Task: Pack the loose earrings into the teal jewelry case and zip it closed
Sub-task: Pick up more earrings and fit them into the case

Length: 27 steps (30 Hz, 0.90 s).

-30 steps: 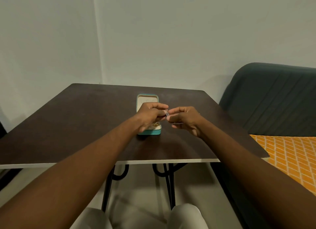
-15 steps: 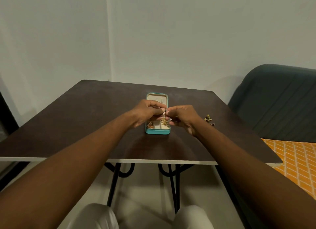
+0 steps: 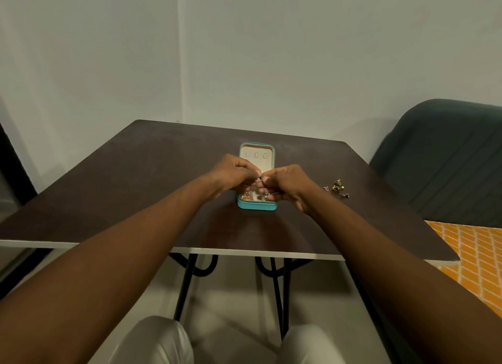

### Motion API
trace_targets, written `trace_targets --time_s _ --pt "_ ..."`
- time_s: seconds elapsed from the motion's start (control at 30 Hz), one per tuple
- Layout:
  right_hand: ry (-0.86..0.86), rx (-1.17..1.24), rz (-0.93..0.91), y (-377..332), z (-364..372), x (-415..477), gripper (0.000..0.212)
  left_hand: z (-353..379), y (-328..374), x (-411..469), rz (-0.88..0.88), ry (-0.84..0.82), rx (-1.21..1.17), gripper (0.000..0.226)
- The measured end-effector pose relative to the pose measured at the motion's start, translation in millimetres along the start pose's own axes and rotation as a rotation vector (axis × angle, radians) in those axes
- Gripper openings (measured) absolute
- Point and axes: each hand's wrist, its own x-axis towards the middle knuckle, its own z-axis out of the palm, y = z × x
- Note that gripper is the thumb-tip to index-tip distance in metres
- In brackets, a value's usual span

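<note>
Sat with the knees point(image 3: 157, 342) below the near edge of the table point(image 3: 135, 190). Held both arms stretched forward over it, forearms almost straight and coming together toward the middle. Had the left hand point(image 3: 236, 173) and the right hand point(image 3: 288, 184) knuckles up, fingertips meeting just above the near half of the case point(image 3: 256, 205). Pinched one small earring point(image 3: 264, 192) there, with the fingers of both hands curled and pressed together on it; could not tell which hand carried more of it. Found the earring hanging directly over the compartments point(image 3: 256, 198), so judged that the coming move needed only a short way down and nothing sideways. Saw the case open and flat, its long axis running away from the body, compartments near and lid point(image 3: 256, 160) far, with gold pieces point(image 3: 245, 197) lying in the left compartment. Judged both hands about equally near to the case, the right one a little more over its right side. Noted the other loose earrings point(image 3: 336, 187) on the table to the right of the right hand, apart from the case and much nearer to that hand than to the left. Made out a dark chair point(image 3: 448, 160) behind them, and the bare wall point(image 3: 298, 65) farthest of all.
</note>
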Motion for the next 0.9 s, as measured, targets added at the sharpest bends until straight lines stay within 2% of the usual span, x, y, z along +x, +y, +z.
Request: trace_targets --time_s 0.33,0.53,0.7,0.9 --pt "0.016 -0.13 0.088 -3.5 5.6 11.5 0.018 2.0 5.2 -1.3 -0.095 -0.007 0.167 0.012" --pt "0.015 -0.14 0.135 -6.4 8.2 10.5 0.018 6.6 7.0 1.0 -0.184 0.005 0.262 0.019" --pt "0.014 -0.343 0.084 -8.0 8.2 8.0 0.019 9.4 8.0 3.0 -0.233 0.02 0.315 0.028" --pt "0.038 -0.426 -0.006 -5.3 6.5 6.5 0.022 7.6 11.1 0.8 -0.292 -0.004 0.294 0.027"
